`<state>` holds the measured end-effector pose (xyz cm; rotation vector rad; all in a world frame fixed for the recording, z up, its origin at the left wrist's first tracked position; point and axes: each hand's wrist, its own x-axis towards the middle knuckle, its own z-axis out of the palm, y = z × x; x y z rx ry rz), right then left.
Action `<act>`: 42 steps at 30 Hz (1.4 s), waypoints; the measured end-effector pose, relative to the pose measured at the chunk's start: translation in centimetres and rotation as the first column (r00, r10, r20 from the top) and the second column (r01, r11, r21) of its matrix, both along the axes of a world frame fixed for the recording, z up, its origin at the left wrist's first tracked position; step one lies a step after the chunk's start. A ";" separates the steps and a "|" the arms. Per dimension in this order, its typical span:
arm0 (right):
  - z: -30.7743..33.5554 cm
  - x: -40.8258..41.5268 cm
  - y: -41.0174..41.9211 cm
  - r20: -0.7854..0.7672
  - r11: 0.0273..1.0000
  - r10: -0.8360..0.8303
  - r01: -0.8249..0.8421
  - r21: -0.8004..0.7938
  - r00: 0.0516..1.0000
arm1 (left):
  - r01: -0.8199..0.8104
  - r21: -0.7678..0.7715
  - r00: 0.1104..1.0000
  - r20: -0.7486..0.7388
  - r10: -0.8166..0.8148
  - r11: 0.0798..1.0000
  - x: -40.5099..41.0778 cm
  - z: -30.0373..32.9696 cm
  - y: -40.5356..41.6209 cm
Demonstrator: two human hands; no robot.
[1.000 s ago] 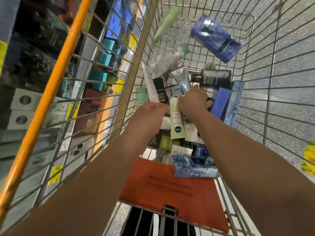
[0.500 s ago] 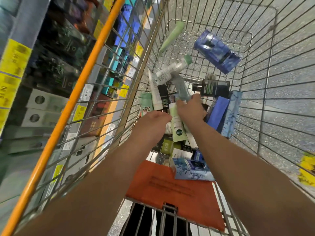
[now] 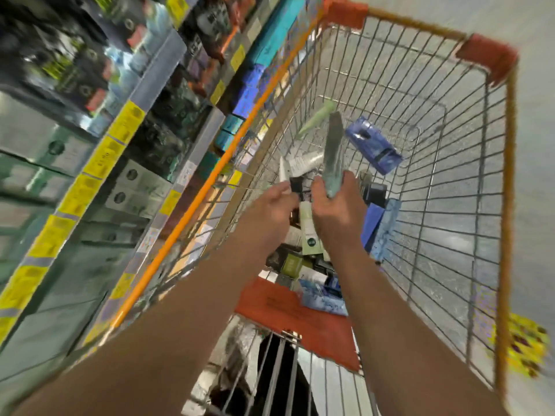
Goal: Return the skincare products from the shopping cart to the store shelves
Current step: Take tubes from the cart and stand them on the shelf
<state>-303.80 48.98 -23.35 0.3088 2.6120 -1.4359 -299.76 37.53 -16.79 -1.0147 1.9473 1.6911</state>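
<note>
1. Shelves (image 3: 99,163) of boxed stock stood well off beyond the left hand.
2. Cart (image 3: 507,205) walls ringed both hands; loose products (image 3: 309,235) lay beneath them.
3. Right hand (image 3: 336,205) gripped a pale teal tube (image 3: 333,154), pointing up and away.
4. Left hand (image 3: 270,205), just beside the right, had curled fingers; blur hid whether it held the small dark item (image 3: 295,185) at its fingertips.
</note>
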 end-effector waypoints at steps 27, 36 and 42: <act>31.8 24.0 -22.1 -0.278 0.685 0.635 -0.692 -0.229 0.721 | -0.255 -0.147 0.741 -0.665 0.095 0.956 27.3 26.1 -20.0; 37.3 33.3 -29.6 -0.475 0.499 0.731 -0.859 -0.117 0.490 | -0.467 -0.161 0.610 -0.770 0.185 0.870 39.4 31.0 -26.9; 40.3 40.3 -35.0 -0.612 0.422 0.713 -0.906 -0.016 0.343 | -0.564 -0.050 0.507 -0.809 0.298 0.824 48.4 34.6 -30.8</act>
